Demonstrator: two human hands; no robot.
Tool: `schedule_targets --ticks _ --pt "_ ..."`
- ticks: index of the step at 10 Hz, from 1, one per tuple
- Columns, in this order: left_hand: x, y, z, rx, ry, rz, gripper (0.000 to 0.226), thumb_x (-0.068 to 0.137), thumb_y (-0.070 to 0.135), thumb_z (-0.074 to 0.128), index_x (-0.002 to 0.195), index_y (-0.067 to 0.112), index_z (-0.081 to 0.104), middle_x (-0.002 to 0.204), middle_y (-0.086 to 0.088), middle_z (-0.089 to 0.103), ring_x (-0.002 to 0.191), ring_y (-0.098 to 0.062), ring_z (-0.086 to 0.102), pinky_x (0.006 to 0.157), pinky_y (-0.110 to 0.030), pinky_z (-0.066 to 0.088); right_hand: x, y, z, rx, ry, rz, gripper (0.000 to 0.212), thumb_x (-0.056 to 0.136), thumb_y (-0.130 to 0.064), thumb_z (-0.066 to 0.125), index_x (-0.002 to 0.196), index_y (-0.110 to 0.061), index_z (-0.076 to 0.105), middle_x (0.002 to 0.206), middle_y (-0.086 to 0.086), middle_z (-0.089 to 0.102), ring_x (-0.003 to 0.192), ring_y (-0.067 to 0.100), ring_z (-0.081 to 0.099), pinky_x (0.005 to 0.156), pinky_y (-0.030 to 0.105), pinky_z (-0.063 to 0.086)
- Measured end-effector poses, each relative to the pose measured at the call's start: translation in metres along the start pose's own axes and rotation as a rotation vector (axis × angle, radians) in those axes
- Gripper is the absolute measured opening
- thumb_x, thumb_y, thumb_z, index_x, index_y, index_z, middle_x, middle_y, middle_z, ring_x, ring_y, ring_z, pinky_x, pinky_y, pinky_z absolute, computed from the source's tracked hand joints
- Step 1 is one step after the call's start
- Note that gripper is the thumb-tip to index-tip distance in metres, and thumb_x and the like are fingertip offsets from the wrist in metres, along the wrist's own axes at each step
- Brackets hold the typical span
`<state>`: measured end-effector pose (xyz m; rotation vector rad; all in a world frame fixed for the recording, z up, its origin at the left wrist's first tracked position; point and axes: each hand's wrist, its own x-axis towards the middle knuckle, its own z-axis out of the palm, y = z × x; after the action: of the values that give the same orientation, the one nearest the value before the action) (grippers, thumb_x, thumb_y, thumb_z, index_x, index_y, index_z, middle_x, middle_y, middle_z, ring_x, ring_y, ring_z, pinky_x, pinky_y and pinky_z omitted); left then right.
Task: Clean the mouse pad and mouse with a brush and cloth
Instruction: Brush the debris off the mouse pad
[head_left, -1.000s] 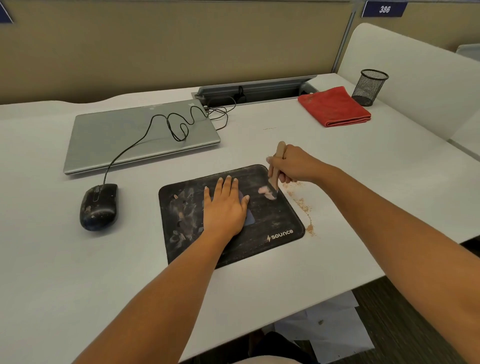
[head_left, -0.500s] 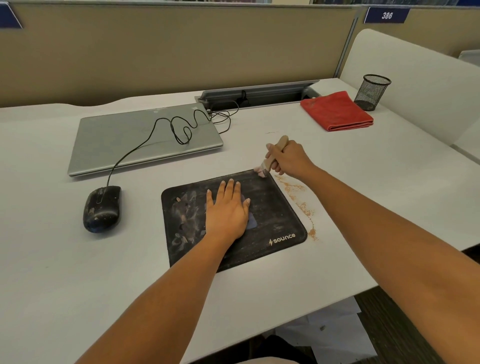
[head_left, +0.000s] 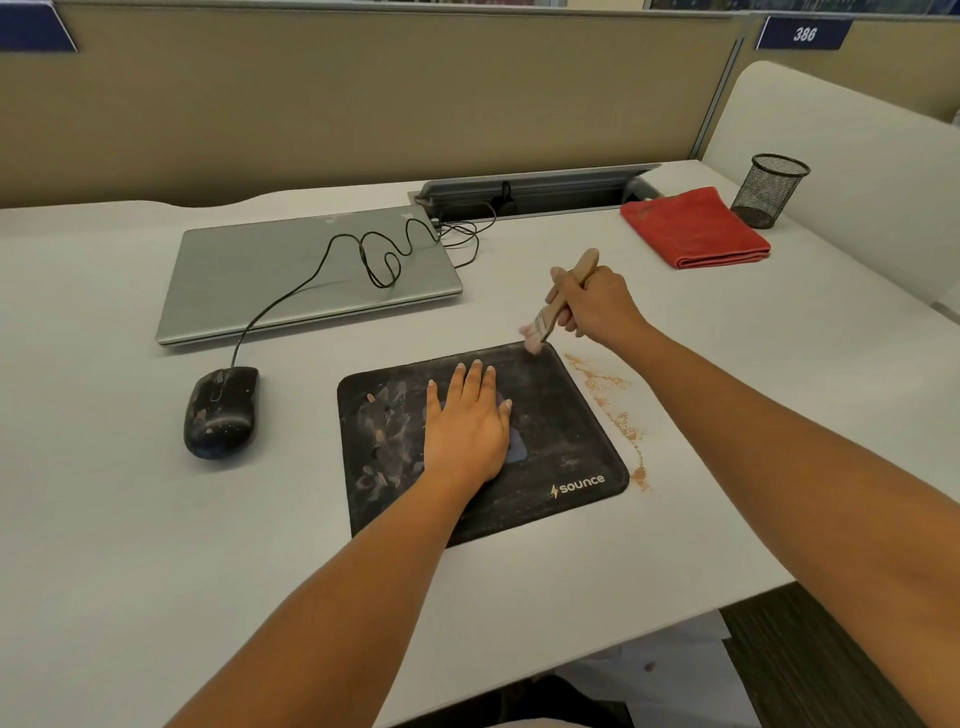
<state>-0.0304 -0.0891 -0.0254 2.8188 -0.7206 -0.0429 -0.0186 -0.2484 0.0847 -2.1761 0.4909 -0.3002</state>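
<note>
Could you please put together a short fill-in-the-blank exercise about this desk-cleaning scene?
1. The right hand holds the brush, its bristles on the far ____ corner of the mouse pad.
2. The mouse sits on the desk to the ____ of the mouse pad.
3. The folded cloth is ____ in colour.
4. The left hand lies flat on the mouse pad, holding ____.

Missing words: right; left; red; nothing.

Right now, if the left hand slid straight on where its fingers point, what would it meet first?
The left hand would leave the mouse pad, cross bare desk, then probably reach the black cable.
</note>
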Motion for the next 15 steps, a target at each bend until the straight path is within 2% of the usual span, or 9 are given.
schedule_targets --ticks 1,4,5,6,7,11,12,13,15 --pt "0.000 0.000 0.000 0.002 -0.001 -0.002 0.054 0.100 0.039 0.016 0.148 0.017 0.009 0.157 0.000 0.005 0.145 -0.018 0.000 0.115 -0.045 -0.004 -0.003 0.006 0.011 -0.033 -0.066 -0.004 0.043 0.097 -0.032 0.042 0.102 0.005 0.064 0.083 0.014 0.060 0.058 0.013 0.053 0.063 0.025 0.050" --pt "0.000 0.001 -0.001 -0.011 -0.002 -0.002 0.053 0.100 0.037 0.017 0.148 0.016 0.009 0.158 0.000 0.005 0.145 -0.017 -0.001 0.115 -0.045 -0.004 -0.014 0.002 0.012 -0.241 -0.475 0.029 0.046 0.099 -0.024 0.035 0.067 -0.005 0.062 0.055 0.004 0.058 0.036 0.006 0.048 0.041 0.012 0.039" --pt "0.000 0.000 -0.002 -0.015 -0.003 -0.001 0.053 0.100 0.036 0.017 0.148 0.015 0.008 0.158 -0.001 0.005 0.145 -0.017 -0.001 0.115 -0.045 -0.004 -0.011 -0.003 0.010 -0.211 -0.425 0.065 0.042 0.099 -0.024 0.037 0.072 -0.002 0.061 0.049 -0.001 0.058 0.034 0.005 0.048 0.036 0.010 0.037" --pt "-0.001 0.000 -0.002 -0.008 -0.004 -0.002 0.053 0.100 0.036 0.016 0.148 0.015 0.007 0.158 -0.001 0.005 0.145 -0.017 -0.001 0.115 -0.045 -0.004 0.001 -0.005 0.010 -0.044 -0.070 0.057 0.040 0.098 -0.031 0.039 0.094 0.001 0.063 0.065 0.002 0.058 0.048 0.007 0.052 0.043 0.010 0.040" --pt "-0.001 0.000 -0.002 -0.011 0.002 0.000 0.053 0.100 0.036 0.016 0.148 0.015 0.008 0.157 -0.001 0.006 0.145 -0.017 0.000 0.116 -0.044 -0.004 0.003 0.001 0.016 -0.029 -0.039 0.020 0.042 0.098 -0.032 0.041 0.101 0.003 0.063 0.084 0.010 0.059 0.061 0.014 0.054 0.062 0.022 0.048" --pt "0.000 0.000 -0.002 -0.023 -0.006 -0.001 0.052 0.100 0.033 0.018 0.148 0.016 0.008 0.158 -0.001 0.005 0.145 -0.017 -0.001 0.115 -0.045 -0.004 -0.013 -0.001 0.005 -0.220 -0.513 0.103 0.044 0.099 -0.023 0.036 0.070 -0.003 0.063 0.048 0.000 0.058 0.039 0.008 0.048 0.037 0.011 0.037" --pt "0.000 0.000 -0.001 -0.025 -0.004 0.001 0.052 0.100 0.032 0.017 0.148 0.016 0.008 0.158 -0.001 0.005 0.145 -0.018 -0.001 0.115 -0.044 -0.004 -0.011 0.007 0.005 -0.080 -0.132 0.034 0.041 0.099 -0.029 0.038 0.086 0.001 0.064 0.058 -0.001 0.056 0.048 0.008 0.051 0.045 0.011 0.039" --pt "-0.001 -0.002 -0.001 -0.024 -0.001 -0.001 0.052 0.100 0.032 0.016 0.148 0.015 0.008 0.158 -0.001 0.005 0.145 -0.018 -0.001 0.116 -0.045 -0.003 -0.020 0.017 0.006 -0.031 -0.039 -0.016 0.045 0.098 -0.032 0.038 0.090 0.003 0.066 0.065 0.005 0.057 0.054 0.010 0.053 0.057 0.016 0.044" --pt "-0.001 0.000 -0.002 -0.023 0.002 0.008 0.051 0.100 0.030 0.017 0.148 0.014 0.009 0.157 -0.001 0.006 0.145 -0.017 0.000 0.116 -0.046 -0.002 -0.052 0.029 0.011 -0.116 -0.188 0.043 0.041 0.098 -0.035 0.036 0.075 -0.008 0.058 0.066 0.003 0.055 0.055 0.011 0.054 0.054 0.017 0.041"
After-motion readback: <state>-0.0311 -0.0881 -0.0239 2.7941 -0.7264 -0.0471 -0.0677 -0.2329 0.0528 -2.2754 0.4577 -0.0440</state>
